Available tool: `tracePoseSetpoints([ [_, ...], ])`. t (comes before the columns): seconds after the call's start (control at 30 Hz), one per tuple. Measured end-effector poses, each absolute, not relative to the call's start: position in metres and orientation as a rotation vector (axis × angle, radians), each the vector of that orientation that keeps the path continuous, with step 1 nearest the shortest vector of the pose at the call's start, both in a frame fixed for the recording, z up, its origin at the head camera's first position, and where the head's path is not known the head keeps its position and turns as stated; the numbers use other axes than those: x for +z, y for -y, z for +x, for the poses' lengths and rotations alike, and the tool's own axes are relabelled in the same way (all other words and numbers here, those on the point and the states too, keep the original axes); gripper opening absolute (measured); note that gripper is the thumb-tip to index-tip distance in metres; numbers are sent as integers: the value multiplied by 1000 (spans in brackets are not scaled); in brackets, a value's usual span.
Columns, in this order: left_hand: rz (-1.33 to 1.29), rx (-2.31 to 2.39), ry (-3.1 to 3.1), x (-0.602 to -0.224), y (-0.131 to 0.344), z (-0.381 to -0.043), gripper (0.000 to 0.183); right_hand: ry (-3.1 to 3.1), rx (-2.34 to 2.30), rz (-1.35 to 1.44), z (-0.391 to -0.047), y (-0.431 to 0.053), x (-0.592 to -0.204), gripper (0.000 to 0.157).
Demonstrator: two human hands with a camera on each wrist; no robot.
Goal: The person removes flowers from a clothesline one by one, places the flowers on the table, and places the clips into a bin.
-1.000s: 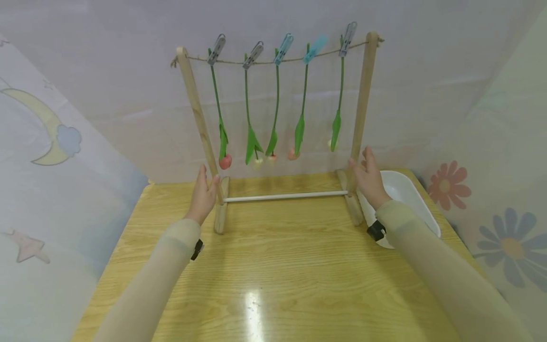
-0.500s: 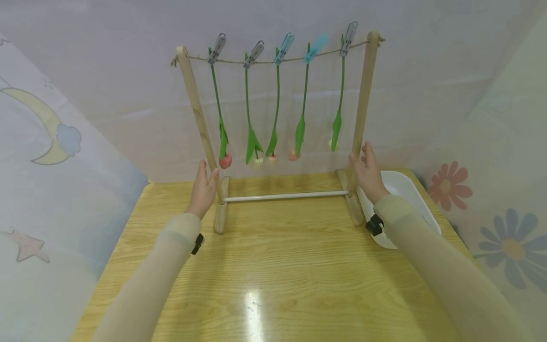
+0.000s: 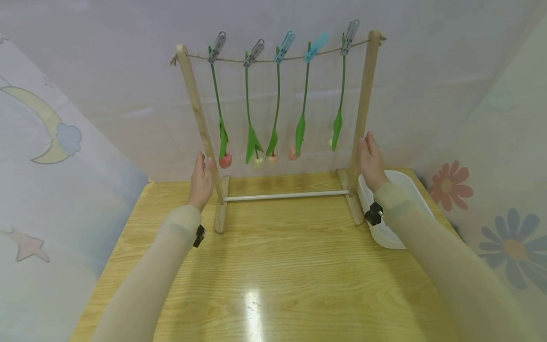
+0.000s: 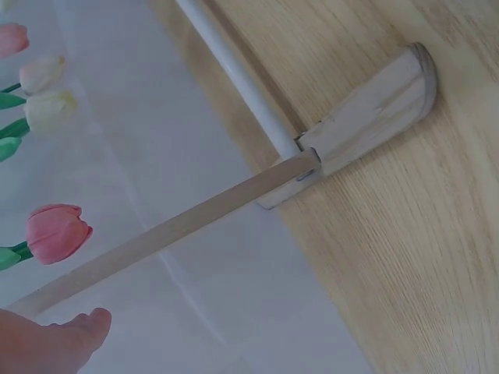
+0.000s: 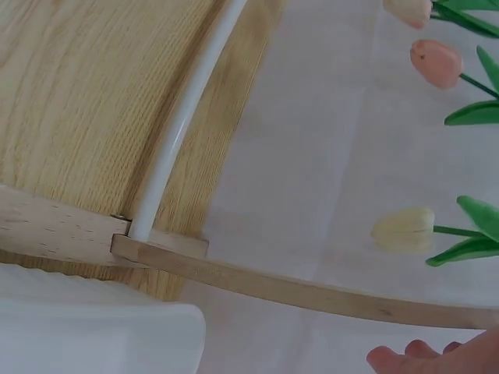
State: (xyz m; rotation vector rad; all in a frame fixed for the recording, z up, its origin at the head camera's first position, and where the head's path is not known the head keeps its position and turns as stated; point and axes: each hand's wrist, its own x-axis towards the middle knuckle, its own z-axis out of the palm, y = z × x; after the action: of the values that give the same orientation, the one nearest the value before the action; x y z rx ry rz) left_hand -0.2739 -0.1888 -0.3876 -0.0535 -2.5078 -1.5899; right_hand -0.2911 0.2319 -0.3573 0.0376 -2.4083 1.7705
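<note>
A wooden rack (image 3: 198, 114) with a twine line (image 3: 232, 61) between its two posts stands at the back of the table. From the line, several artificial tulips (image 3: 225, 160) hang head down, pegged by grey and blue clothespins (image 3: 285, 47). My left hand (image 3: 201, 185) is held upright just outside the left post, fingers straight, gripping nothing. Beside the right post, my right hand (image 3: 371, 164) stands the same way. Both wrist views show a narrow gap between the left fingers (image 4: 86, 327) or right fingers (image 5: 413, 354) and the nearest post.
A white plastic basin (image 3: 380, 235) sits right of the rack, partly under my right forearm. A white rod (image 3: 286, 195) joins the rack's wooden feet (image 3: 220, 218). Printed cloth walls (image 3: 491, 118) close in the wooden table (image 3: 273, 270) at the back and sides.
Both hands have risen slightly along the posts. My right hand has shifted outward off its post, and the left has drawn a little away from its own. Rack and tulips stay nearly still.
</note>
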Motion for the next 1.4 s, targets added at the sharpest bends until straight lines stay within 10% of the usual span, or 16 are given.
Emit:
tracePoseSetpoints([
  [1.4,30,-1820,2256,-358,187,-311,62,2238,1966,-60,-338,-240,-351,65],
])
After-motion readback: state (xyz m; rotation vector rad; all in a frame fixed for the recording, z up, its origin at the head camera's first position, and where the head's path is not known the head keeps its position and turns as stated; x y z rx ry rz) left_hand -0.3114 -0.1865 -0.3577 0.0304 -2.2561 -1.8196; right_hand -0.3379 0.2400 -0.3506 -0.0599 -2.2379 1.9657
